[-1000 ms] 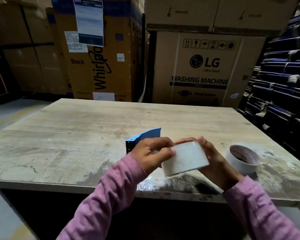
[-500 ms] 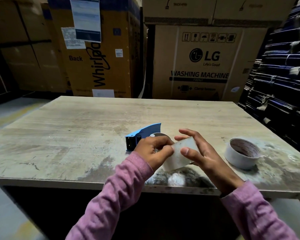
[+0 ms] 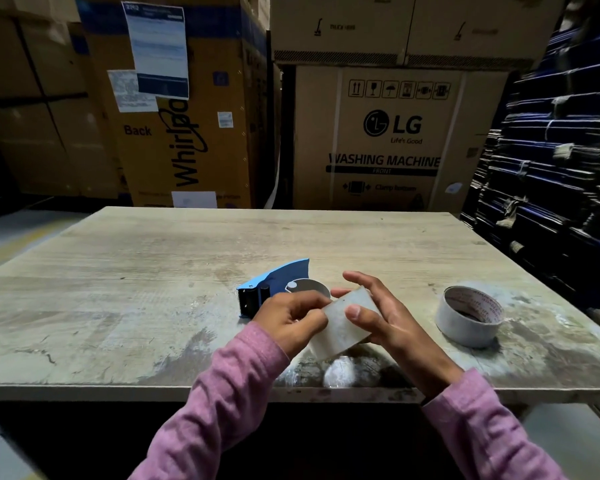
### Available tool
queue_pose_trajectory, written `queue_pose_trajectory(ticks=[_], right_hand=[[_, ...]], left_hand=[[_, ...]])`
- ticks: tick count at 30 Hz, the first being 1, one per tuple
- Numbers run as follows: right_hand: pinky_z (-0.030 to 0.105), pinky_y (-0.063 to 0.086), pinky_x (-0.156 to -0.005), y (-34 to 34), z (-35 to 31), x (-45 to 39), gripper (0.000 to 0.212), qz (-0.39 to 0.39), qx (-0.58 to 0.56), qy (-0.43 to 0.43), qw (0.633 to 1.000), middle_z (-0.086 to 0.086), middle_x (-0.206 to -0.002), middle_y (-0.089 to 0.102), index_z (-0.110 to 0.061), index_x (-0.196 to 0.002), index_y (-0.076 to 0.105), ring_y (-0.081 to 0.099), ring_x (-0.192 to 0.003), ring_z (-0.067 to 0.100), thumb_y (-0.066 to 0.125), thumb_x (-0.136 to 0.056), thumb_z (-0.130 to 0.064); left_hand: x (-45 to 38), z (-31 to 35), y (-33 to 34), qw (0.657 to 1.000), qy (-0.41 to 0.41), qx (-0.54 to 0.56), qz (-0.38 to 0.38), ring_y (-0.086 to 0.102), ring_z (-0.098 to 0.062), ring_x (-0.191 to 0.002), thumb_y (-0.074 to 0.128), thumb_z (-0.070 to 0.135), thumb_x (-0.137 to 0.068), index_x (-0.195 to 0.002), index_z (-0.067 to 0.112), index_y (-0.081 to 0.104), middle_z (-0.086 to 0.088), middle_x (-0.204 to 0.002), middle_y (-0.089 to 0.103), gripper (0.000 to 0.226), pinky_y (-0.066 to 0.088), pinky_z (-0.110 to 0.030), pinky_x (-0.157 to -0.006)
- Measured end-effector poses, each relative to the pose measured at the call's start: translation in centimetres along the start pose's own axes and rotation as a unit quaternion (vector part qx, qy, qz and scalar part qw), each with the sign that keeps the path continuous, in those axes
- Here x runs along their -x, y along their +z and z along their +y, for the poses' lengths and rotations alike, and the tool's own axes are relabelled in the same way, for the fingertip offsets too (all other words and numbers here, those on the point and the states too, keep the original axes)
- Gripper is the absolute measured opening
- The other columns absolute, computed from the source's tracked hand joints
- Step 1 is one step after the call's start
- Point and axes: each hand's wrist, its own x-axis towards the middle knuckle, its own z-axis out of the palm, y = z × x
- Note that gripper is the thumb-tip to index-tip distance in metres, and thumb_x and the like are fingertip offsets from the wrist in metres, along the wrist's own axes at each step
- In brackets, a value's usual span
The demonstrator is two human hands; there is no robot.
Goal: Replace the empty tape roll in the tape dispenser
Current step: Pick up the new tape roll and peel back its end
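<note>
Hands meet over the near edge of the counter [image 3: 153, 258], both working on one tape roll [image 3: 343, 323] with pale, cloudy sides. The right hand [image 3: 385, 317] cradles the roll from the right, thumb laid across its curved outer face and the other fingers [image 3: 361, 280] spread behind it, so the roll is gripped and lifted a little above the worn surface. The left hand [image 3: 288, 317] is curled at the roll's left edge, thumb and forefinger pinched together against it — whether they nip a loose end of tape or only the rim cannot be told. Both sleeves [image 3: 229, 386] are pinkish purple.

Just behind the left hand the blue tape dispenser [image 3: 274, 282] lies on the counter, its dark toothed end pointing left and a pale round hub showing beside the knuckles; the hand hides part of it. A second roll [image 3: 468, 317] with a printed inner core rests flat on the counter to the right, apart from the hands. A crumpled bit of clear film [image 3: 340, 374] lies near the front edge, below the held roll. Large cardboard boxes [image 3: 388, 133] stand behind the counter, and dark stacked bundles [image 3: 561, 168] fill the right side.
</note>
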Motion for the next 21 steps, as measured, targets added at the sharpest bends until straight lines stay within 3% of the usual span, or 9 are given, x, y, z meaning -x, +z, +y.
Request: queue_pose_trajectory(ticks=[7,10,13,16,18,21], right_hand=[[0.046,0.059,-0.089,-0.1,-0.1,-0.1,0.067,-0.007,-0.004,0.011,1.000,0.004,-0.130,0.062,-0.035,-0.135,0.051,0.067,-0.113,0.023,0.068,-0.073,-0.054],[0.040,0.061,-0.081,0.0,-0.1,-0.2,0.067,0.000,-0.003,0.022,1.000,0.004,-0.136,0.057,-0.037,-0.134,0.053,0.068,-0.112,0.023,0.068,-0.072,-0.059],[0.034,0.058,-0.082,0.1,0.1,-0.1,0.073,0.023,-0.001,0.010,1.000,0.000,-0.143,0.050,-0.044,-0.135,0.050,0.069,-0.110,0.020,0.068,-0.070,-0.071],[0.045,0.057,-0.093,0.5,1.0,0.7,0.093,0.038,-0.029,-0.012,0.999,-0.010,-0.148,0.044,-0.052,-0.142,0.037,0.067,-0.117,0.022,0.076,-0.061,-0.075],[0.046,0.055,-0.097,1.4,1.3,1.3,0.098,0.047,0.004,-0.047,0.998,-0.017,-0.153,0.037,-0.056,-0.145,0.026,0.060,-0.125,0.017,0.081,-0.064,-0.065],[0.031,0.058,-0.087,2.5,0.9,1.6,0.093,0.063,-0.003,-0.096,0.993,-0.017,-0.152,0.038,-0.051,-0.147,0.028,0.060,-0.124,0.012,0.083,-0.074,-0.030]], left_hand=[[0.0,0.0,0.1,0.999,-0.020,0.032,0.003,0.063,-0.017,-0.075,0.050,0.050,-0.059,-0.070,0.041,0.069,0.015,-0.064,0.065,0.023,0.056,-0.053,-0.075],[0.5,0.1,0.1,0.999,-0.030,0.043,-0.004,0.064,-0.011,-0.078,0.052,0.051,-0.064,-0.078,0.038,0.069,0.018,-0.070,0.066,0.025,0.056,-0.047,-0.076],[0.9,0.5,0.3,0.995,-0.049,0.081,0.029,0.060,-0.003,-0.071,0.056,0.037,-0.072,-0.076,0.036,0.070,0.018,-0.068,0.065,0.014,0.056,-0.041,-0.072],[0.8,0.9,0.5,0.970,-0.100,0.205,0.083,0.059,-0.012,-0.083,0.060,0.020,-0.086,-0.075,0.025,0.069,0.004,-0.082,0.062,0.015,0.058,-0.046,-0.073],[0.7,1.3,0.9,0.933,-0.122,0.326,0.091,0.058,-0.022,-0.088,0.060,0.014,-0.087,-0.079,0.015,0.067,-0.009,-0.089,0.059,0.011,0.058,-0.049,-0.070],[1.2,2.0,1.6,0.899,-0.109,0.420,0.064,0.062,-0.019,-0.079,0.054,0.013,-0.087,-0.087,0.009,0.063,-0.010,-0.084,0.062,0.010,0.059,-0.041,-0.061]])
